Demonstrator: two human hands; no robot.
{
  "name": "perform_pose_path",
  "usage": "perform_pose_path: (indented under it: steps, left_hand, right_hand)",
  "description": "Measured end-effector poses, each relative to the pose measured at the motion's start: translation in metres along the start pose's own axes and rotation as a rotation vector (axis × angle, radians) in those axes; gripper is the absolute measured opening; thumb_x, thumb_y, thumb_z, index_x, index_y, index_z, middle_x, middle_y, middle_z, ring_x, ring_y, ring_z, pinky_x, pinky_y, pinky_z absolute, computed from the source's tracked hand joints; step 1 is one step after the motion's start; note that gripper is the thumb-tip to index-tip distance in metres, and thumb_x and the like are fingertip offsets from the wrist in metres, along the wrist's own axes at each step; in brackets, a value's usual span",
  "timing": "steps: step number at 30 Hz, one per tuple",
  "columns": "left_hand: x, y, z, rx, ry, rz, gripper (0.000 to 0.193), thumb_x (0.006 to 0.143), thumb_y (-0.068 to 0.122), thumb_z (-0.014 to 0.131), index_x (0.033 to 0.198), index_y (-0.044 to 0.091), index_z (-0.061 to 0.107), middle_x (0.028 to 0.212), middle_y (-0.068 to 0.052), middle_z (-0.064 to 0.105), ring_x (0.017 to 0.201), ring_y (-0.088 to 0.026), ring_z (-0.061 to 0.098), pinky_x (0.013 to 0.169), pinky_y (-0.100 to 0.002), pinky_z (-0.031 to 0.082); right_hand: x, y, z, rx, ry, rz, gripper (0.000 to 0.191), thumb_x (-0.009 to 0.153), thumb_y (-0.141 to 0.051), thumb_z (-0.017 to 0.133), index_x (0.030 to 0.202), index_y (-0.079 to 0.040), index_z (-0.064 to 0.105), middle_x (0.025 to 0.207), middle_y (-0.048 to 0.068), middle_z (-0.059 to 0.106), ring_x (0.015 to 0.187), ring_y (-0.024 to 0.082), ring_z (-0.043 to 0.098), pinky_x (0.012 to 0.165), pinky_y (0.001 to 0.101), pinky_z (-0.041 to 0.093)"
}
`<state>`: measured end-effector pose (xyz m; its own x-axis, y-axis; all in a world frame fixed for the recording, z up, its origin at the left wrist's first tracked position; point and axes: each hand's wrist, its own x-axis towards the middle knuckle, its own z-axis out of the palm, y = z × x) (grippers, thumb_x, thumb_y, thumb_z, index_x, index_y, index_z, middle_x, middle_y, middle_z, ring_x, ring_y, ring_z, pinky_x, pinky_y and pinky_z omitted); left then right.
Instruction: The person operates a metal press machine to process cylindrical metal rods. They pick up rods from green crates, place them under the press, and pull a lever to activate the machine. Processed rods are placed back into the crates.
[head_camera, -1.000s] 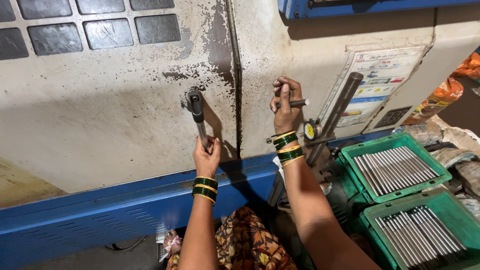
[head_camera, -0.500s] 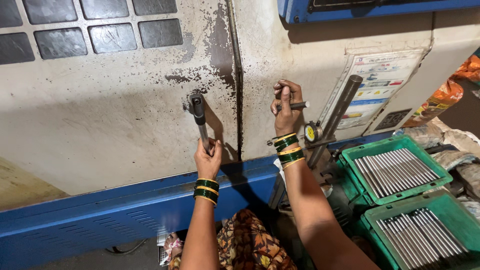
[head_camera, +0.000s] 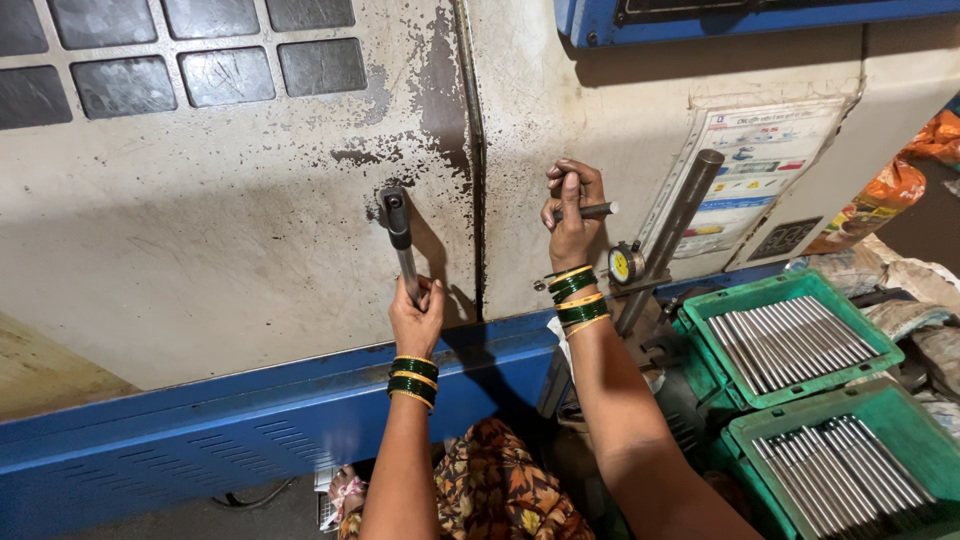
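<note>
We are at the machine's worn cream metal door panel (head_camera: 200, 250), working its dark steel lever handle (head_camera: 398, 240), which stands nearly upright just left of the door seam. Our left hand (head_camera: 416, 318) wraps the handle's lower end at six o'clock from its pivot, grip closed full around it. Our right hand (head_camera: 572, 215), at three o'clock from the lever across the seam, holds a short grey metal rod (head_camera: 592, 211) in a closed fist, its tip pointing right. Judging by this, the handle-turning step is in hand; the next move likely calls for a firm pull with the wrist steady.
</note>
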<state>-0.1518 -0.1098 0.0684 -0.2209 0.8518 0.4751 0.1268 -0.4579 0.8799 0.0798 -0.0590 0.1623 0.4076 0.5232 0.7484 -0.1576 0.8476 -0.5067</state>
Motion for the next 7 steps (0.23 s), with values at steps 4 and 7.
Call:
perform_pose_path:
  steps: [4,7]
  left_hand:
    - [0.0002,-0.0006,-0.0001,-0.002,-0.004,0.001,0.017,0.094,0.012,0.07,0.086,0.005,0.057,0.061,0.006,0.042,0.057,-0.005,0.038,0.054,-0.024,0.036]
    - [0.0,-0.0003,0.0001,-0.019,-0.006,0.004,0.016,0.094,0.011,0.07,0.087,0.005,0.057,0.061,0.005,0.042,0.058,-0.004,0.038,0.054,-0.024,0.036]
  right_hand:
    - [0.0003,-0.0006,0.0002,-0.008,-0.003,-0.004,0.027,0.11,-0.029,0.059,0.12,-0.005,0.061,0.105,0.007,0.063,0.081,0.006,0.052,0.049,0.0194,0.041]
    - [0.0005,-0.0014,0.0004,0.001,-0.012,-0.002,0.026,0.11,-0.029,0.058,0.12,-0.005,0.061,0.106,0.007,0.063,0.081,0.006,0.052,0.048,0.0194,0.041]
